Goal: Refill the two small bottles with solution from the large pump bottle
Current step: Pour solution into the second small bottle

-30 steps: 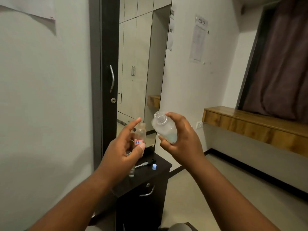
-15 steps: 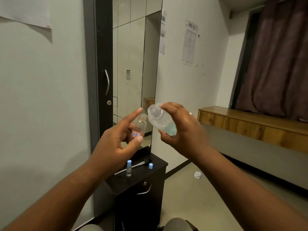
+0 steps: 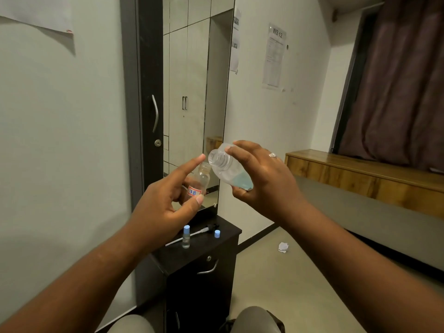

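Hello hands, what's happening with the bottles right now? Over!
Left hand holds small labelled bottle, open. Right hand tips large bottle, neck at small bottle's mouth. Second small bottle capped on cabinet. Nothing blocking.

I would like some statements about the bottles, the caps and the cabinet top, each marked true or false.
1. The right hand holds the large bottle tilted, its open neck toward the small labelled bottle. True.
2. The large bottle has its pump screwed on. False: the neck is bare; the pump with its tube lies on the dark cabinet top.
3. The left hand holds a small bottle with a red-bordered label. True.
4. The large bottle is full to the neck. False: bluish liquid fills only its lower part.
5. A second small bottle with a blue cap stands on the cabinet top. True.
6. No loose cap is in sight. False: a blue cap sits beside the pump.
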